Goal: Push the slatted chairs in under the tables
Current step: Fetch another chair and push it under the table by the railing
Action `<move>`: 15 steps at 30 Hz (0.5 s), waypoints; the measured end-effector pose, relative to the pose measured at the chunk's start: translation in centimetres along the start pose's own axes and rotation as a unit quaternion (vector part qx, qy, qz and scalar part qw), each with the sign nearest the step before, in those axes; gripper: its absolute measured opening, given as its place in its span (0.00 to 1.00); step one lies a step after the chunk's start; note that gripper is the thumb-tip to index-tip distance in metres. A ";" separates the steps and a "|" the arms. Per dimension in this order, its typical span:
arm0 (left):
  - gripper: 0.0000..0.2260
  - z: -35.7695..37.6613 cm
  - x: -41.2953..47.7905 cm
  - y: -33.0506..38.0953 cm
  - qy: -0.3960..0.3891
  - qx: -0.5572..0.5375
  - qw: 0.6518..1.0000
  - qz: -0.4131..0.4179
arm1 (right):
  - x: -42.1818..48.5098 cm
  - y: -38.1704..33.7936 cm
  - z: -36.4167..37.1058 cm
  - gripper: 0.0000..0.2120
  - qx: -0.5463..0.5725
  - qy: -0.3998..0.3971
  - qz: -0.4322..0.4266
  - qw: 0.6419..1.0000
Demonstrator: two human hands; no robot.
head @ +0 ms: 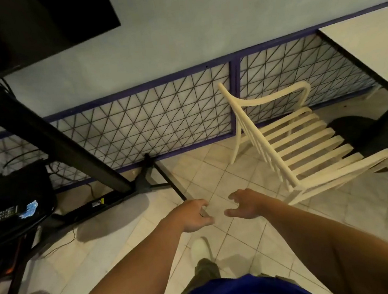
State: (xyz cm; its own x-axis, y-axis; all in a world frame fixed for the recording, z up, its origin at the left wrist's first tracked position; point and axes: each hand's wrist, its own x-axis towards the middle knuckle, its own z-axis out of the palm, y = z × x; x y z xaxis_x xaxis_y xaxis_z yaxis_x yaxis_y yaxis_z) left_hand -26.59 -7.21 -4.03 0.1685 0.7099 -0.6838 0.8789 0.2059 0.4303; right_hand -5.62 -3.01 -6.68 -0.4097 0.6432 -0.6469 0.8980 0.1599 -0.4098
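You face a pale blue wall (198, 25) with purple-framed lattice panels (142, 128) at mid-frame, above a cream tiled floor (126, 239).

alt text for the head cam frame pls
Both bare hands, left hand and right hand, hover open and empty over the tiled floor, short of a cream slatted chair. The chair stands beside a white table, not tucked under.
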 end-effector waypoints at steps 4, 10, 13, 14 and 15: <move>0.29 -4.2 3.0 -1.7 -0.006 0.034 0.999 0.020 | 2.3 -1.7 -2.0 0.37 0.017 0.008 0.020 1.000; 0.30 -10.3 7.4 -4.0 -0.038 0.080 0.995 0.049 | 6.1 -4.9 -4.5 0.38 0.055 0.047 0.082 0.994; 0.30 -12.6 9.2 -3.8 -0.044 0.119 0.989 0.079 | 7.3 -5.6 -5.1 0.39 0.079 0.067 0.095 0.990; 0.30 -13.2 9.6 -3.4 -0.045 0.129 0.987 0.089 | 7.5 -5.6 -5.2 0.39 0.087 0.071 0.101 0.988; 0.30 -13.7 10.0 -3.0 -0.046 0.134 0.985 0.098 | 7.6 -5.5 -5.4 0.39 0.095 0.071 0.109 0.987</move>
State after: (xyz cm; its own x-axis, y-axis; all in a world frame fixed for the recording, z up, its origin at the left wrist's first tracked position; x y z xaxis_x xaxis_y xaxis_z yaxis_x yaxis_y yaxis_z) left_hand -33.63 8.46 -4.10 0.3757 0.6513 -0.6593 0.9097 -0.1236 0.3963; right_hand -12.80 5.05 -5.89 -0.1721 0.7473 -0.6418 0.9105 -0.1280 -0.3931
